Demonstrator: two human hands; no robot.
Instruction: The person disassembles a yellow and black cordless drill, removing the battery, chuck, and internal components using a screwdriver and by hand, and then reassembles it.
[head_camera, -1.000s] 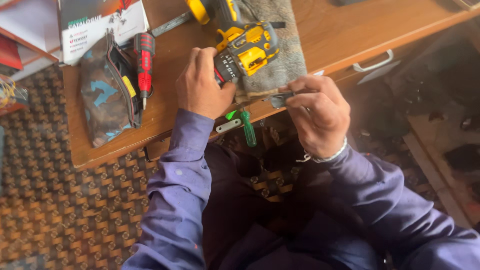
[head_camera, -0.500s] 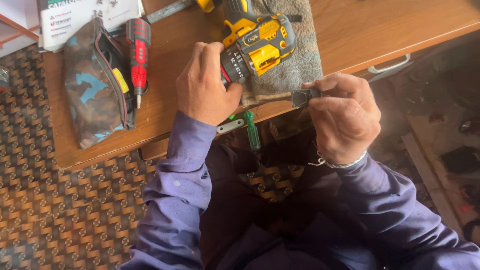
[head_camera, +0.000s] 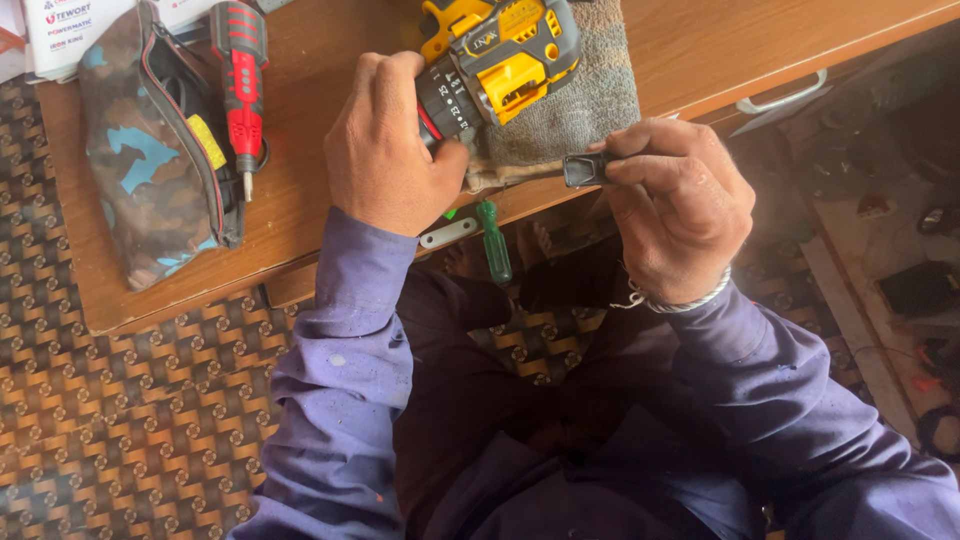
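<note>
At the upper centre of the frame the left hand (head_camera: 392, 145) has its fingers wrapped tight around the black nose of a yellow and black cordless drill (head_camera: 497, 60), which lies on a grey cloth (head_camera: 580, 110) on the wooden bench (head_camera: 320, 190). Right of centre, the right hand (head_camera: 680, 210) pinches a small dark tool (head_camera: 583, 168) between thumb and fingers, just off the bench edge. A red screwdriver (head_camera: 240, 75) and a camouflage pouch (head_camera: 150, 165) lie at upper left.

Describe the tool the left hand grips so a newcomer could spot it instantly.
On the wooden table lies a grey towel. On it sits the cordless drill, its black numbered collar held by the left hand. Its yellow-and-grey body sets it apart from the slim red screwdriver.
</note>
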